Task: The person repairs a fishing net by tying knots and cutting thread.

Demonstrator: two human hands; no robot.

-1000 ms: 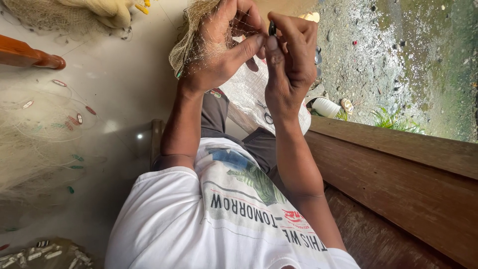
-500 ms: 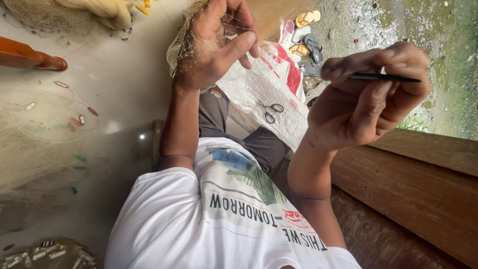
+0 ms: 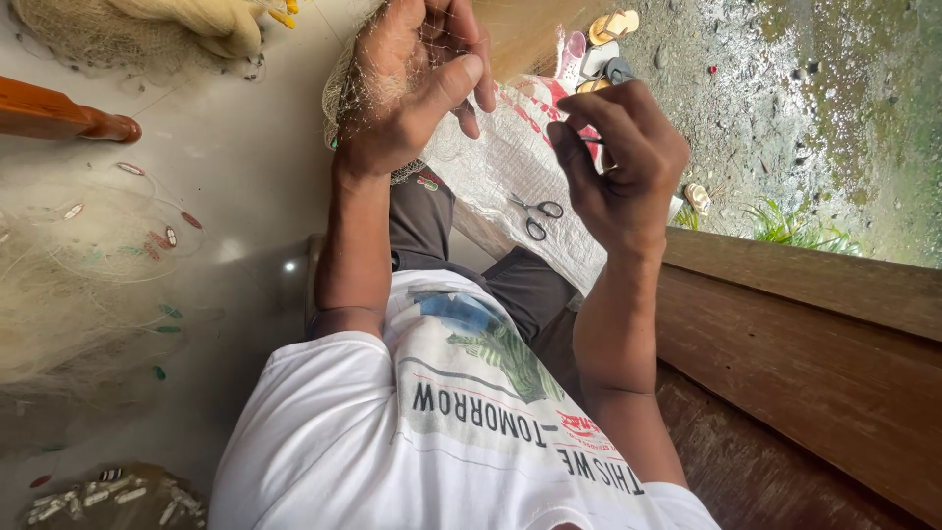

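Note:
My left hand is raised, its fingers curled around a bunch of fine pale fishing net, thumb pointing right. A little to the right and apart from it, my right hand pinches a thin dark needle-like tool between thumb and fingers. Any thread running between the hands is too fine to make out. Below the hands, a white woven sack with red print lies over my lap, and small scissors rest on it.
More net with small floats spreads over the pale floor at left. An orange wooden handle sticks in from the left. Small weights lie bottom left. A brown wooden plank runs along the right; sandals lie on wet ground beyond.
A second ago both hands were together at the net. The right hand then pulled out to the right with the dark tool and has now come partway back toward the left hand.

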